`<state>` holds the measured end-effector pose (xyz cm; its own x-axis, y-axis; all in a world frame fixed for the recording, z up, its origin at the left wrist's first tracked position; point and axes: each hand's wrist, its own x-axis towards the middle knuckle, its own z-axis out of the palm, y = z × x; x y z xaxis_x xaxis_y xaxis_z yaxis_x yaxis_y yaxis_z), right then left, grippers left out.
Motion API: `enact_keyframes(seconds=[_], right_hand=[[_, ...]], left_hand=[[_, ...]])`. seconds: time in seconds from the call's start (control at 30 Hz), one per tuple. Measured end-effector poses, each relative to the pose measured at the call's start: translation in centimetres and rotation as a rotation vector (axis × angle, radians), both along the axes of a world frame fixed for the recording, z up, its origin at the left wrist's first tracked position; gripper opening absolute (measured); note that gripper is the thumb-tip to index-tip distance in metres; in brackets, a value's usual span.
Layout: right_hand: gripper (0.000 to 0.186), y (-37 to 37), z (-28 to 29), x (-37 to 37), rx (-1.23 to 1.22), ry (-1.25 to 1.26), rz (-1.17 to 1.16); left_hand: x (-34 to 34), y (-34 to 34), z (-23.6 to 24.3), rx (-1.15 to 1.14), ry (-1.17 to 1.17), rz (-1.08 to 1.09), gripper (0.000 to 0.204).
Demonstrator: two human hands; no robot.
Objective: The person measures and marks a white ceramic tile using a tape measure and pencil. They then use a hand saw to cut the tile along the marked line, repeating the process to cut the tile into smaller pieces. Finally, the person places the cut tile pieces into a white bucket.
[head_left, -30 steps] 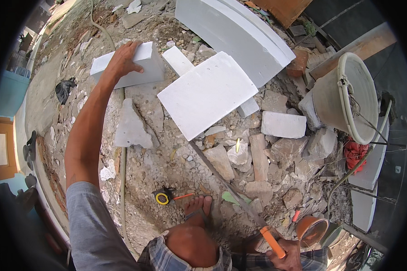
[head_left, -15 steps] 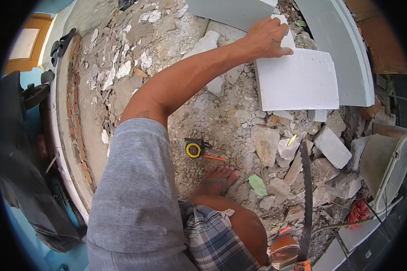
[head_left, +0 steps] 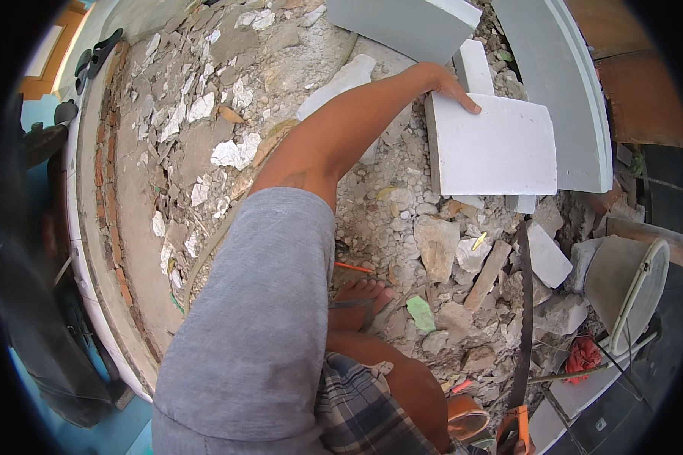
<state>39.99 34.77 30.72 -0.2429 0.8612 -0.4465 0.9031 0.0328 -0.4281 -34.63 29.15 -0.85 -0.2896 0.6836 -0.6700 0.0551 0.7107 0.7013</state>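
Note:
My left hand [head_left: 445, 85] is closed on the far left corner of a white block [head_left: 493, 145], perhaps lightweight concrete. Its thumb lies on the top face, and the other fingers are hidden beyond the edge. At the lower right edge, a sliver of my right hand [head_left: 530, 447] shows at the orange handle [head_left: 514, 431] of a hand saw. The long, dark saw blade [head_left: 525, 318] points away from me, its tip close to the block's near edge. A narrow white piece [head_left: 474, 67] lies just beyond the block.
Large grey-white slabs [head_left: 402, 24] lie at the far side and right. Broken stones [head_left: 437, 249] cover the ground around my sandalled foot [head_left: 360, 297]. A tipped bucket [head_left: 622, 284] lies at right, near a red crumpled item [head_left: 582, 358]. An orange pencil-like stick [head_left: 353, 267] lies by my foot.
My left hand has shifted from the narrow piece and block onto the block's corner. The saw has moved farther from me, toward the block. My sleeve now covers most of the tape measure.

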Motion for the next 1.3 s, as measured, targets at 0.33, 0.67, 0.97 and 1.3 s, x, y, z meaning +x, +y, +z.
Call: enact_keyframes(seconds=[0.33,0.67,0.97,1.3], right_hand=[[0.052,4.8,-4.7,1.7,0.231,0.036,0.713],[0.051,-2.1,-20.7,6.1,-0.034,-0.034,0.775],[0.043,-5.2,-24.3,7.5,0.288,0.201,0.676],[0.065,1.4,-25.8,-6.7,0.59,0.33,0.513]], left_hand=[[10.4,-3.6,10.8,0.015,-0.159,-0.074,0.113],[24.8,-5.2,11.8,0.248,-0.226,0.231,0.093],[30.2,-10.3,20.9,0.235,-0.45,0.448,0.089],[29.9,-12.7,31.0,0.174,0.195,0.102,0.097]])
